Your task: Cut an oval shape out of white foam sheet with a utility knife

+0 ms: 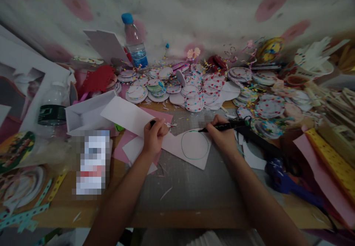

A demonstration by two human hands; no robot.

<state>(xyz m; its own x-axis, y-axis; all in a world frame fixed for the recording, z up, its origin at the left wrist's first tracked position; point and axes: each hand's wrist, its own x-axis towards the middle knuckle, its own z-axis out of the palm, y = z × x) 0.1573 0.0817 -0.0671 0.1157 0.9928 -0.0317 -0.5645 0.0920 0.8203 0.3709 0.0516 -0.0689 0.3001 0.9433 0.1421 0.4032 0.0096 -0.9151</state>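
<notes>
My right hand (222, 137) is closed around a black marker (230, 124). The marker's tip meets the top right of a green circle (181, 142) drawn on a white sheet of card (173, 148). My left hand (154, 137) is closed at the left part of that card, with what looks like a black marker cap (152, 123) between its fingers. Beneath and beside the left hand lie pink paper (120, 150) and other white pieces (135, 150). A grey work mat (191, 186) is under the card.
Several stacks of decorated white discs (194, 90) line the back. A blue-capped water bottle (135, 46) stands behind them. On the left are a white box (88, 113), a second bottle (52, 109) and a blurred-out rectangle (93, 164). A blue-handled tool (280, 175) lies right.
</notes>
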